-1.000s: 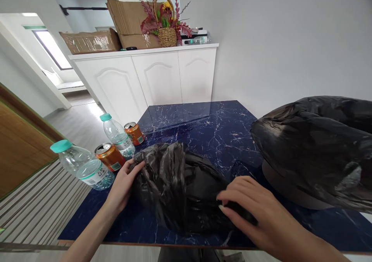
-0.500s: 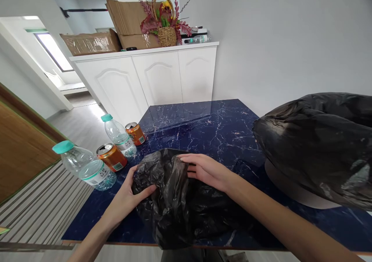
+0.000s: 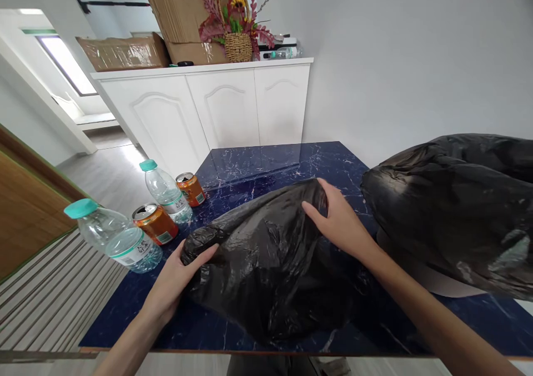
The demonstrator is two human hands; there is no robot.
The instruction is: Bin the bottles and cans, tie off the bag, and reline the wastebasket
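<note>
A thin black plastic bag [image 3: 266, 259] lies spread over the near part of the dark blue marbled table, its top edge stretched between my hands. My left hand [image 3: 179, 270] grips the bunched left end, thumb on top and fingers partly hidden behind the plastic. At the bag's upper right corner my right hand [image 3: 337, 215] pinches the edge between thumb and fingers. Just beyond my left hand stand two orange cans, the nearer can [image 3: 155, 224] and the farther can [image 3: 190, 189], alternating with a nearer clear bottle [image 3: 120, 237] and a farther clear bottle [image 3: 169, 192], both with teal caps.
On the right, a bin [image 3: 433, 279] wears a large black liner [image 3: 449, 209] folded over its rim. A white cabinet [image 3: 225, 106] stands beyond the table [image 3: 325, 168], carrying cardboard boxes [image 3: 125, 54] and a flower basket [image 3: 239, 47]. The table's left edge runs close by the bottles.
My right hand has moved right and away from me, drawing the crumpled bag out into a wider, flatter sheet. My left hand keeps its end, shifted slightly left.
</note>
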